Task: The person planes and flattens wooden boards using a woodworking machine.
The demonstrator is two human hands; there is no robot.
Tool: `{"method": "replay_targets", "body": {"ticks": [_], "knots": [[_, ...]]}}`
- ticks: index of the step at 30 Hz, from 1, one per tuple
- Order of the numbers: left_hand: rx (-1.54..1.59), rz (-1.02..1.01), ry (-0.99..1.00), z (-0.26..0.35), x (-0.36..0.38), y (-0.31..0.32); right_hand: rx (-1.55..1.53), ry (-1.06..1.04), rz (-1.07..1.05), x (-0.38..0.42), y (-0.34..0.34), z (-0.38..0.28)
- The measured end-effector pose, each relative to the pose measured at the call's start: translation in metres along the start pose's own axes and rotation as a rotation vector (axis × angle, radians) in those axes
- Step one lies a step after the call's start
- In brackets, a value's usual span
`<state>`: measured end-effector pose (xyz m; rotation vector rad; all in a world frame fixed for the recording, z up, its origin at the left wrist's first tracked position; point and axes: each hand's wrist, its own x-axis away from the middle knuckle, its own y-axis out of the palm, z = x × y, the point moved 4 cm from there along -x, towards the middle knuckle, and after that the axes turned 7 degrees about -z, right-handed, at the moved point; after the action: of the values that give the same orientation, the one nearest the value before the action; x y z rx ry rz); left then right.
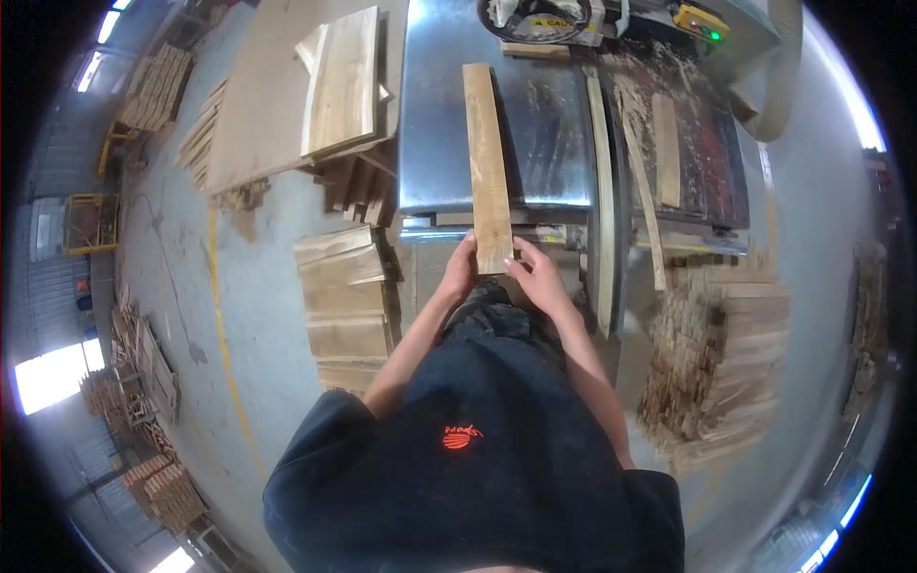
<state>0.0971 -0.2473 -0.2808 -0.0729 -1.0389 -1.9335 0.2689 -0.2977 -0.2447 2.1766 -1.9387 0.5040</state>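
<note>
A long narrow wooden board (487,162) lies lengthwise on the metal saw table (439,143), its near end hanging over the table's front edge. My left hand (460,270) grips the near end from the left side. On the right side of that end, my right hand (537,277) holds it. The board's far end points toward the saw housing (549,19) at the back of the table.
A stack of wide planks (346,296) stands at my left, and a larger pile (339,91) lies on a board further back. Thin offcut strips (716,363) are heaped at my right. Scraps and sawdust (659,134) cover the table's right part. Pallet piles line the far left floor.
</note>
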Motion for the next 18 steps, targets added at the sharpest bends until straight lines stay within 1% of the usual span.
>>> {"method": "replay_targets", "body": {"ticks": [3,4,6,7,10,13,14,15,17,18], "knots": [[-0.225,0.034,0.101,-0.014,0.0,0.002,-0.082,0.026,0.061,0.01,0.0,0.015],[-0.258,0.036,0.174,-0.015,0.0,0.005,-0.159,0.07,0.047,0.013,0.0,0.018],[-0.428,0.104,0.148,-0.019,0.002,0.003,-0.315,0.158,0.017,0.019,-0.002,0.024],[-0.513,0.139,0.135,-0.021,0.003,0.001,-0.313,0.158,0.02,0.02,-0.004,0.029],[-0.616,0.252,0.039,-0.023,0.004,-0.006,-0.302,0.17,0.023,0.022,-0.005,0.049],[-0.641,0.359,0.135,-0.012,-0.002,-0.003,-0.279,0.222,0.003,0.028,-0.005,0.066],[-0.775,0.421,0.222,-0.007,-0.013,-0.011,-0.27,0.245,-0.019,0.031,-0.005,0.068],[-0.796,0.448,0.219,-0.009,-0.023,-0.02,-0.261,0.271,-0.041,0.035,-0.002,0.07],[-0.833,0.506,0.22,0.019,-0.031,0.0,-0.194,0.24,-0.056,0.045,0.002,0.069],[-0.739,0.478,0.159,0.028,-0.037,0.009,-0.16,0.222,-0.067,0.047,0.004,0.064]]}}
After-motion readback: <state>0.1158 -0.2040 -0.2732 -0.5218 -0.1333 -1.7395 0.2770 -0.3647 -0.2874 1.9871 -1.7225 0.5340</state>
